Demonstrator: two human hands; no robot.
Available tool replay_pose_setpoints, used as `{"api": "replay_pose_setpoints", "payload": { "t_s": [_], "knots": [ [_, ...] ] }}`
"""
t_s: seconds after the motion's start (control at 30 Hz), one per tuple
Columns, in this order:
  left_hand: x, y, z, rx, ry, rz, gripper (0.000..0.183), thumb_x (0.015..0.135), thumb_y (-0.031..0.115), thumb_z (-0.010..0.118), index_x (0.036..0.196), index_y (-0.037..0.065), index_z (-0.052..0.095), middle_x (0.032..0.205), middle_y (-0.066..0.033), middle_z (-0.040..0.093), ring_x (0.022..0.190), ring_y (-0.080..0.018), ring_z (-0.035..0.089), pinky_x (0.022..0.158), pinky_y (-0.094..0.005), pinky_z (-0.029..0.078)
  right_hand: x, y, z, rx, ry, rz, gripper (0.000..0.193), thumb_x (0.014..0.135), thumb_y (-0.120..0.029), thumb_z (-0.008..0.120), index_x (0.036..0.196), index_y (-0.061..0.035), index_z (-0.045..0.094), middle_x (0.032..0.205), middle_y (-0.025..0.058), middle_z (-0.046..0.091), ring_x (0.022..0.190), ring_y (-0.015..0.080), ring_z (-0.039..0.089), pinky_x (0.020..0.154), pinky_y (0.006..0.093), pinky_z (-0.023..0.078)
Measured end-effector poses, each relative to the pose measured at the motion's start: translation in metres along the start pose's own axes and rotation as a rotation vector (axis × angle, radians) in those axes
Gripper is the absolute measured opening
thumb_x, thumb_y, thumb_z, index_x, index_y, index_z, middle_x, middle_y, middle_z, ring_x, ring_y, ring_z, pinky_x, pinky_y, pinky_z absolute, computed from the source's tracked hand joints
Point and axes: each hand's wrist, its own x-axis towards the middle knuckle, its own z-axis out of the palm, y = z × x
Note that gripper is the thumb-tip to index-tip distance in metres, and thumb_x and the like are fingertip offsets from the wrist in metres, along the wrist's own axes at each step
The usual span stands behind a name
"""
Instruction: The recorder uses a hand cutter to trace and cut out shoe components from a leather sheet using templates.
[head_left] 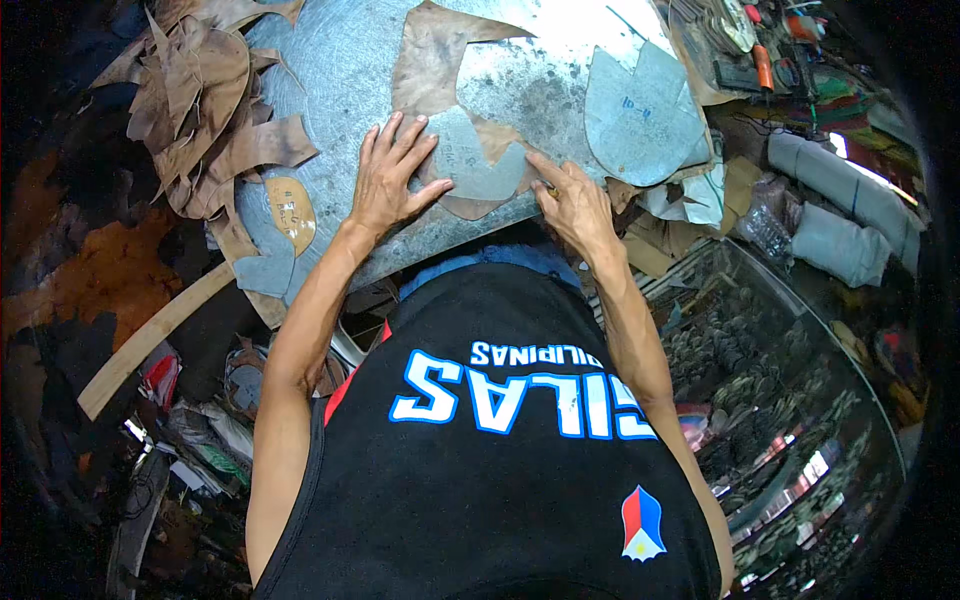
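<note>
My left hand [393, 180] lies flat with its fingers spread, pressing the left side of a grey shaped template [472, 165]. Under that template is a piece of brown leather [425, 65], whose irregular cut shape reaches toward the far edge of the metal-topped table [345, 85]. At the template's right tip, my right hand [578, 208] is closed with the index finger stretched toward the leather. A small dark and yellowish thing shows between its fingers, too hidden to name. Farther right lies a larger grey template [635, 125] with pen marks.
Brown leather scraps [195, 100] are heaped on the table's left side, near a tan template [290, 215]. A wooden strip [155, 340] slants below them. Wrapped rolls [840, 185] and an orange-handled tool [763, 67] lie at the right. A glass-like panel [790, 390] stands by my right arm.
</note>
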Motion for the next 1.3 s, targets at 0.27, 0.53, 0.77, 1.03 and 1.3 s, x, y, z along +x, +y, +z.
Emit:
{"api": "replay_pose_setpoints", "payload": {
  "t_s": [0.27, 0.53, 0.77, 1.03, 1.3],
  "knots": [
    [-0.001, 0.001, -0.002, -0.010, -0.009, 0.008, 0.062, 0.078, 0.047, 0.075, 0.126, 0.010, 0.062, 0.148, -0.0111, 0.045, 0.142, -0.0361, 0.031, 0.114, -0.0543, 0.022, 0.000, 0.005, 0.006, 0.083, 0.060, -0.064, 0.035, 0.089, -0.021, 0.062, 0.124, -0.0149, 0.063, 0.084, 0.0172, 0.060, 0.075, 0.0361, 0.064, 0.066, 0.0456, 0.052],
    [0.014, 0.026, -0.015, 0.050, -0.121, 0.234, 0.029, 0.084, 0.025, 0.068, 0.107, 0.008, 0.066, 0.135, -0.0154, 0.050, 0.133, -0.0368, 0.039, 0.113, -0.0553, 0.027, -0.081, -0.031, 0.007, 1.198, -0.137, 0.553, 0.041, 0.099, -0.025, 0.052, 0.131, -0.0026, 0.042, 0.076, 0.0033, 0.052, 0.058, 0.0085, 0.054, 0.044, 0.0233, 0.042],
    [0.085, 0.027, -0.044, -0.008, -0.828, 0.123, 0.051, 0.090, 0.053, 0.058, 0.106, 0.006, 0.070, 0.116, -0.0203, 0.065, 0.109, -0.0372, 0.061, 0.103, -0.0551, 0.041, -0.062, -0.064, 0.016, 0.364, -0.134, -0.096, 0.043, 0.090, -0.009, 0.059, 0.132, -0.0002, 0.051, 0.096, 0.0198, 0.062, 0.089, 0.0385, 0.061, 0.080, 0.0427, 0.050],
    [0.154, 0.039, -0.036, -0.233, -1.233, -0.104, 0.096, 0.078, 0.086, 0.042, 0.138, 0.012, 0.055, 0.138, -0.0231, 0.052, 0.132, -0.0361, 0.046, 0.108, -0.0488, 0.037, 0.039, -0.082, 0.070, 0.110, 0.066, -0.123, 0.035, 0.088, -0.011, 0.059, 0.120, 0.0026, 0.061, 0.100, 0.0319, 0.063, 0.095, 0.0446, 0.064, 0.082, 0.0464, 0.050],
    [0.165, 0.042, -0.039, -0.200, -1.497, -0.121, 0.115, 0.073, 0.088, 0.046, 0.153, 0.009, 0.024, 0.155, -0.0265, 0.025, 0.144, -0.0418, 0.023, 0.113, -0.0599, 0.024, 0.056, -0.091, 0.097, -0.110, 0.079, 0.027, 0.035, 0.091, -0.020, 0.058, 0.120, -0.0022, 0.064, 0.105, 0.0297, 0.065, 0.099, 0.0423, 0.065, 0.085, 0.0453, 0.051]
  ]
}}
